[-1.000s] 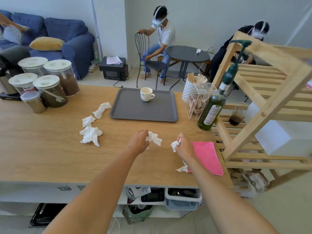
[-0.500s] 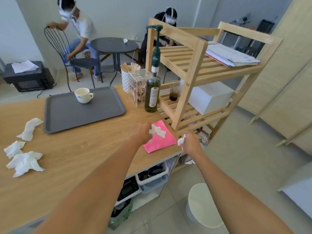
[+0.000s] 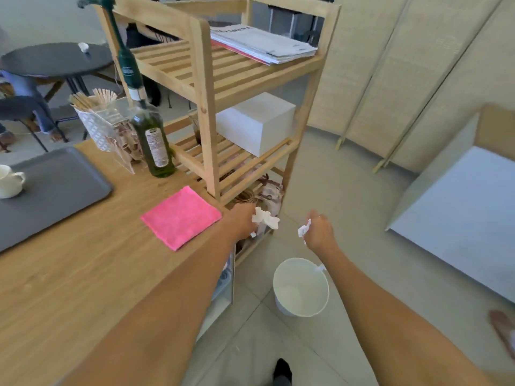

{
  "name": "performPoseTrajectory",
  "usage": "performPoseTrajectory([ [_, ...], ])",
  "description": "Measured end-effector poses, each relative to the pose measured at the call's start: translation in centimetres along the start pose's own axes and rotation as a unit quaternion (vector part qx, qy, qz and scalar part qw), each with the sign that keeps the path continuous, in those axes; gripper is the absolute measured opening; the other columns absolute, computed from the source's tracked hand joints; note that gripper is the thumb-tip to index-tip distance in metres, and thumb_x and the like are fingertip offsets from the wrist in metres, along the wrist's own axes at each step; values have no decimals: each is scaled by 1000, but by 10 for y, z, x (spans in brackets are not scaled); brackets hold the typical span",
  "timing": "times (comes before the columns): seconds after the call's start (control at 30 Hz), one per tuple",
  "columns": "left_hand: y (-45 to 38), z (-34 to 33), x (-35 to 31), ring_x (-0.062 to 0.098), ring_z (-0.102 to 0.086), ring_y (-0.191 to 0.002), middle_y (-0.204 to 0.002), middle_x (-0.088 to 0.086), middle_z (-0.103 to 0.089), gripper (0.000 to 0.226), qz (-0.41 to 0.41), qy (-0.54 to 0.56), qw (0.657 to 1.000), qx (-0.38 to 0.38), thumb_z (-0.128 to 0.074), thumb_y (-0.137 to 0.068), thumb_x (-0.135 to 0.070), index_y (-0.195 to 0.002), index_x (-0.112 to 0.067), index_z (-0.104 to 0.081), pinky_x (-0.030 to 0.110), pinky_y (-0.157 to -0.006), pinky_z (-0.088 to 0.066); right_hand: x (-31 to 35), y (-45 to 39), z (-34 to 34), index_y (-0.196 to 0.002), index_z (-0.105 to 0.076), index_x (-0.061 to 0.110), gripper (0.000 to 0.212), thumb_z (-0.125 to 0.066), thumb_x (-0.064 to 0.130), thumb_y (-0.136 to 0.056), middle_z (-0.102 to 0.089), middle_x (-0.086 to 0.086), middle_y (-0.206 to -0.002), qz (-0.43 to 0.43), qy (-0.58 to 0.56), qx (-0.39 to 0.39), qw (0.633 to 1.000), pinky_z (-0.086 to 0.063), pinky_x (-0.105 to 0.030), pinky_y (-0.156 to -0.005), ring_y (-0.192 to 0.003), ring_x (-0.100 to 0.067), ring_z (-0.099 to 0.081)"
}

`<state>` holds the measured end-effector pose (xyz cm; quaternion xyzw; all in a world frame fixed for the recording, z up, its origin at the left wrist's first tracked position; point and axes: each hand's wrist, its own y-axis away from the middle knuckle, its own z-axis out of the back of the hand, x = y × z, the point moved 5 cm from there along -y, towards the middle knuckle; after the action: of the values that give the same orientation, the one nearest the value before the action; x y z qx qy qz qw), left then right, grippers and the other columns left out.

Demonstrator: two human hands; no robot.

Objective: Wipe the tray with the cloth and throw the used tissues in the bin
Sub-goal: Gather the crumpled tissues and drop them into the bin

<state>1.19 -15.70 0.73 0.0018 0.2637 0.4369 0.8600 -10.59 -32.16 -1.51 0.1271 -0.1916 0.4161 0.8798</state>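
Beside the end of the wooden counter (image 3: 83, 274), above a tiled floor, I watched the tissue-disposal step in hand: the left hand (image 3: 242, 222) was closed around a crumpled white tissue (image 3: 264, 218), and the right hand (image 3: 319, 232) was fisted on a second tissue (image 3: 303, 231), both held out in the air past the counter's edge. The white bin (image 3: 301, 288) stood open on the floor, below and between the two forearms, nearer the right one. Both arms were stretched forward and slightly down, the left crossing over the counter's corner, the right clear of all furniture. In my judgement, the next move called for bringing each fist over the bin's mouth and loosening the fingers so the tissues would drop inside; the left hand had the farther way to go, and a light tissue could drift past the rim. The pink cloth (image 3: 181, 217) lay flat and untouched at the counter's corner, just beside the left wrist, and the grey tray (image 3: 55, 196), with a white cup (image 3: 9, 181) on it, sat well apart at the left, so the wiping looked not yet begun
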Motion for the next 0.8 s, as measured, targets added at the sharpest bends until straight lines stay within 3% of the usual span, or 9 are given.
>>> performPoseTrajectory([
  [0.2, -34, -42, -51, 31, -56, -119, -127, 17, -62, 38, -20, -25, 999, 38, -64, -86, -10, -122, -1, -58, 35, -96, -46, -67, -13, 6, -106, -52, -2, 20, -51, -2, -86, -55, -25, -109, -69, -15, 11, 997, -38, -31, -72, -98, -40, -56],
  [0.4, -71, -89, -96, 29, -52, -120, -129, 16, -57, 37, -29, -41, 996, 69, -58, -89, -10, -125, -2, -53, 35, -94, -44, -126, -32, 9, -100, -50, -1, 20, -44, -9, -82, -41, -11, -91, -106, -29, -1, 994, -34, -29, -66, -76, -31, -46],
  [0.53, -92, -128, -118, 31, -50, -124, -132, 17, -54, 38, -18, -44, 994, 99, -58, -90, -11, -126, 0, -51, 35, -98, -41, -163, -48, -1, -105, -49, -1, 23, -45, -8, -83, -44, -5, -90, -139, -60, 23, 988, -34, -27, -63, -79, -29, -45],
  [0.8, -127, -206, -124, 30, -53, -122, -130, 16, -59, 39, 3, -58, 984, 167, -59, -89, -13, -126, -2, -54, 33, -97, -42, -218, -70, -47, -107, -50, 0, 19, -46, -1, -89, -49, -19, -110, -174, -65, 83, 979, -43, -37, -74, -89, -36, -54],
])
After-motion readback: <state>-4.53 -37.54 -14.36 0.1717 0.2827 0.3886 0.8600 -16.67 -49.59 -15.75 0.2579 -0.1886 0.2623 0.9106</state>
